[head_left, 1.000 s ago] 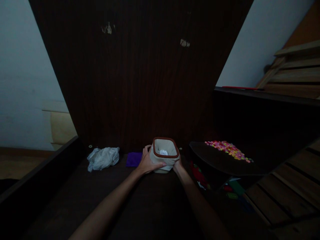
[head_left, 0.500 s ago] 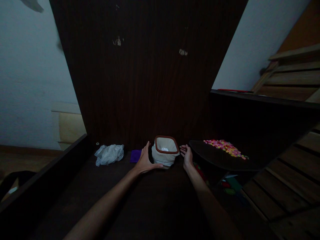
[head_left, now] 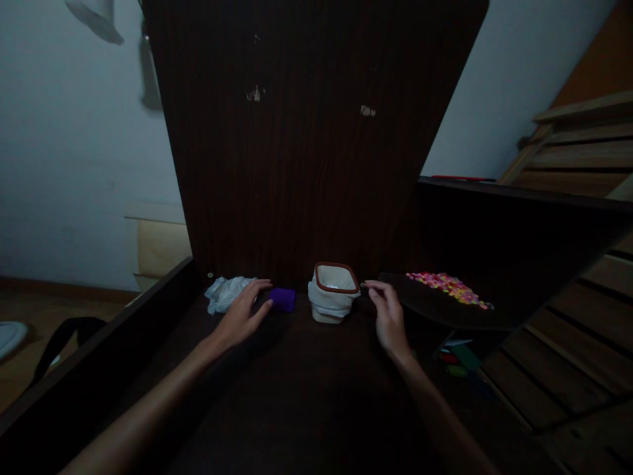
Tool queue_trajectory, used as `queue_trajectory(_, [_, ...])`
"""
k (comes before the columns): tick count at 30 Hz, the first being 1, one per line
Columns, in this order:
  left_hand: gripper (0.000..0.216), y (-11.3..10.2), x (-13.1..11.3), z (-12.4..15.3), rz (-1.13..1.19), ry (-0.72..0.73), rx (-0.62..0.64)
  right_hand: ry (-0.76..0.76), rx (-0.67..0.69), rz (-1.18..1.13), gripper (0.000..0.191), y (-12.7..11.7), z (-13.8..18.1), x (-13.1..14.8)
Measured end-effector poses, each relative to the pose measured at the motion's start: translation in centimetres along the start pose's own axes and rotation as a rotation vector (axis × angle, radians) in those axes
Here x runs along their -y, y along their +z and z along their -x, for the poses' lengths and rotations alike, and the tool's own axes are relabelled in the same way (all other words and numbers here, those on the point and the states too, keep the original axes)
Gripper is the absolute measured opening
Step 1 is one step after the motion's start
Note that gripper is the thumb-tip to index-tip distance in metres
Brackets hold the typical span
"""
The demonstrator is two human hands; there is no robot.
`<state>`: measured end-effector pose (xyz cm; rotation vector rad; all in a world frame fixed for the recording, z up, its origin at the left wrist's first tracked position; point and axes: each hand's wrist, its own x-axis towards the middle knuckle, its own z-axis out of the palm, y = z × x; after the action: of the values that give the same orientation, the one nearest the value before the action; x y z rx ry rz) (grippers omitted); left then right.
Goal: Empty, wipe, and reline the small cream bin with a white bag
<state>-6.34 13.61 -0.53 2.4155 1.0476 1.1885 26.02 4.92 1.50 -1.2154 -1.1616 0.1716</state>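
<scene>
A small white bin [head_left: 332, 305] with a brown rim and a pale plastic liner stands upright against the dark back panel. To its left, my left hand [head_left: 243, 311] hovers open with thumb and fingers apart, holding nothing. Beyond that hand lie a crumpled whitish plastic bag [head_left: 225, 293] and a purple piece [head_left: 283, 299] whose kind I cannot make out. My right hand [head_left: 388, 313] is just right of the bin, apart from it, its fingers loosely bent and spread with nothing in them.
On a rounded dark shelf [head_left: 410, 297] at the right lies a heap of pink and yellow pieces [head_left: 450, 287]. Green and red items [head_left: 459, 359] sit under it. A raised side board [head_left: 99, 340] borders the left; a slatted wooden frame [head_left: 568, 356] stands at the right.
My left hand has moved left, away from the bin, toward the plastic bag and purple piece. My right hand remains beside the bin. The camera view has shifted a little.
</scene>
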Motion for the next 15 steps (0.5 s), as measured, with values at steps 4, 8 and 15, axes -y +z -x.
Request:
queue_trajectory(4, [0.039, -1.0, -0.5, 2.3, -0.090, 0.060, 0.123, -0.221, 0.319, 0.206, 0.025, 1.1, 3.3, 1.8])
queue_trajectory(8, [0.037, -0.6, -0.3, 4.8, -0.172, 0.092, 0.266, -0.310, 0.745, 0.395, 0.036, 2.8, 6.4, 1.9])
queue_trajectory(15, [0.045, 1.8, 1.5, 8.8, -0.202, 0.097, 0.471, -0.219, 1.188, 0.601, 0.055, 5.5, 10.0, -0.3])
